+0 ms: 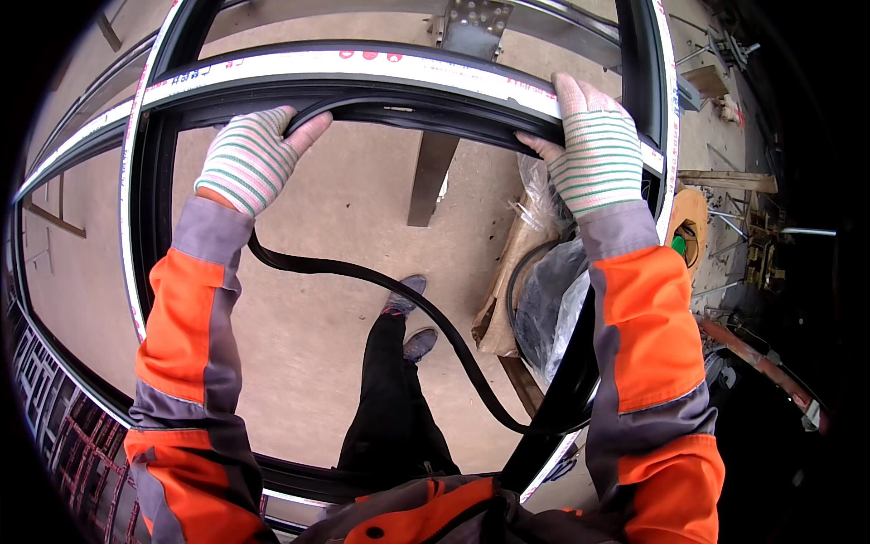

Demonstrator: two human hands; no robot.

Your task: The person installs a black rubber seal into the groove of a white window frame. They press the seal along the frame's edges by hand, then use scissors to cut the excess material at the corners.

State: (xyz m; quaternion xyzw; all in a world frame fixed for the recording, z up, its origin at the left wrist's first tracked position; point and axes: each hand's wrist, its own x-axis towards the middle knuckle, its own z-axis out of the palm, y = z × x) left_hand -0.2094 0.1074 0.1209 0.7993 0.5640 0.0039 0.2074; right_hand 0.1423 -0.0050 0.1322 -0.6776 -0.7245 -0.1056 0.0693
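Observation:
A black rubber sealing strip [349,269] hangs in a loose curve below the frame. My left hand [254,156], in a striped knit glove with bare fingertips, pinches this strip at the left end of the frame's far crossbar [362,62]. From there the strip bows to the right along the bar's dark inner side. My right hand [594,145], gloved likewise, is closed round the bar's right end, fingers over the top and thumb underneath. Whether any strip lies under that thumb is hidden. White printed film covers the bar's upper face.
Dark frame sides surround me, and my legs stand inside the opening. A metal support leg [433,177] is beneath the far bar. Clear plastic wrapping [553,290] and cardboard [507,272] lie on the floor at right. Timber [725,180] and metal pieces lie farther right.

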